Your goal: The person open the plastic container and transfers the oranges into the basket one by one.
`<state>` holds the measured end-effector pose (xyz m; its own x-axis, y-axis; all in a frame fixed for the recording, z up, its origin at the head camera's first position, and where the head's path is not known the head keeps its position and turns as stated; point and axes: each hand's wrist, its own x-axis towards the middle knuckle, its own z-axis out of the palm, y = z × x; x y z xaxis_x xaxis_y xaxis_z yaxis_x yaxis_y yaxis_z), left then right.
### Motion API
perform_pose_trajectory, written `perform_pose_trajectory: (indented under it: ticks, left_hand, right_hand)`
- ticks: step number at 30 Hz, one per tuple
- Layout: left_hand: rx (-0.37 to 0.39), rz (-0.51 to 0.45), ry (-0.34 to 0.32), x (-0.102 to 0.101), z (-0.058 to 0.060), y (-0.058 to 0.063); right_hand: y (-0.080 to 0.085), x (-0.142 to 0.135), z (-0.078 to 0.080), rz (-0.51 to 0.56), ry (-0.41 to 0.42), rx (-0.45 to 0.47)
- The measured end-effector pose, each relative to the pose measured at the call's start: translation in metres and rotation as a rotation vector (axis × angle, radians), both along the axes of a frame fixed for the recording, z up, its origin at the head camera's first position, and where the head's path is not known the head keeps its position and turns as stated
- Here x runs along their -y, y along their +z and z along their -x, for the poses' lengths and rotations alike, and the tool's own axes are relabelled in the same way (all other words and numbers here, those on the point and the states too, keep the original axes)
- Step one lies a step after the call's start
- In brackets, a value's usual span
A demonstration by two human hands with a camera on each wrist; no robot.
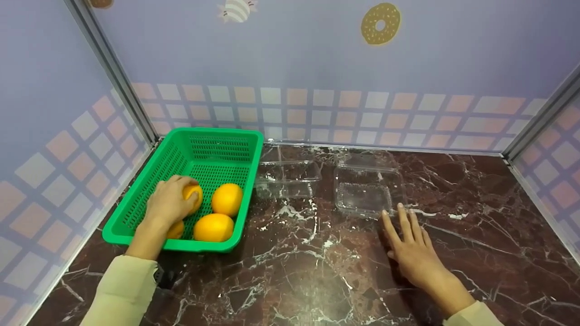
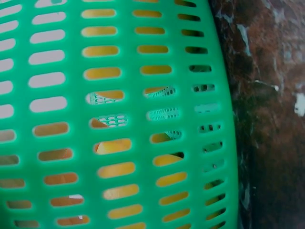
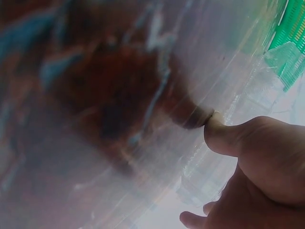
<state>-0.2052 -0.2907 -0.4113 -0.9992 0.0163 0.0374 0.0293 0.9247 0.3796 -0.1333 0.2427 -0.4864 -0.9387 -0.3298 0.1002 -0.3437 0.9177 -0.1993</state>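
In the head view my left hand (image 1: 170,199) reaches into a green plastic basket (image 1: 259,158) and holds an orange (image 1: 195,199), with thumb and fingers curved round it. Another orange (image 1: 176,231) is partly hidden beneath that hand, and two more lie at the basket's right side. Through the slots of the basket wall (image 2: 133,107), yellow fruit shows in the left wrist view. My right hand (image 1: 414,256) rests on the dark marbled table, its fingers straight, fingertips beside the near right corner of an open clear plastic box (image 1: 362,197).
A second clear plastic box (image 1: 290,174) stands between the basket and the first box. Patterned lilac panels (image 1: 317,54) wall in the table at the back and both sides, joined by metal corner posts (image 1: 118,72).
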Motion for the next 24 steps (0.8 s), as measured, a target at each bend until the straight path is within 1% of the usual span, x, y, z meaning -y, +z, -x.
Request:
perform_pose_trajectory:
  ticks: [5,13,18,24]
  left_hand:
    - [0.005,-0.002,0.007,0.0019,0.0005,0.0006]
    - [0.049,0.003,0.007,0.0019,-0.0014,-0.001]
    - [0.073,-0.005,0.004,0.004,-0.002,-0.0024]
    - [0.067,-0.01,-0.008,0.004,-0.0006,-0.0009]
  right_hand:
    - [0.0014,0.0001,0.0009,0.008,0.002,0.014]
    - [0.0035,-0.0001,0.0001,0.024,0.0,0.066]
    - [0.0003,-0.0013,0.0006,0.019,0.009,0.049]
    - [0.0001,-0.0054,0.0048,0.02,0.017,0.024]
